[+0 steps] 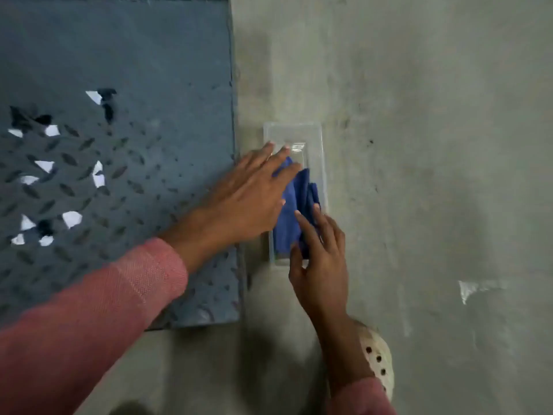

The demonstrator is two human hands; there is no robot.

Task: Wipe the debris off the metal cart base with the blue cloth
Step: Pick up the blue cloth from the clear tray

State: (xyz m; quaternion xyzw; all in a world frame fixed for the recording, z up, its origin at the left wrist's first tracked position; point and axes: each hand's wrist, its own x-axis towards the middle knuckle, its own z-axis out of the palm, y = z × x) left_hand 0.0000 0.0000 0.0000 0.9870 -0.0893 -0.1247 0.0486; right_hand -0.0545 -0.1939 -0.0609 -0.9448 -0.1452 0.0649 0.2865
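Note:
The blue-grey metal cart base [134,70] with a diamond tread fills the left of the head view. White and black scraps of debris [71,218] lie scattered over its left part. The blue cloth [288,223] lies crumpled in a clear plastic tray [314,136] on the concrete floor, just right of the base. My left hand [254,193] reaches across the base's edge with straight fingers over the cloth's left side. My right hand [321,253] rests on the cloth's near end, fingers extended; no firm grip shows.
Grey concrete floor [419,145] stretches to the right, with a white smear [469,289] on it. A pale perforated shoe [378,357] stands near the bottom, beside my right forearm. The base's right edge runs close along the tray.

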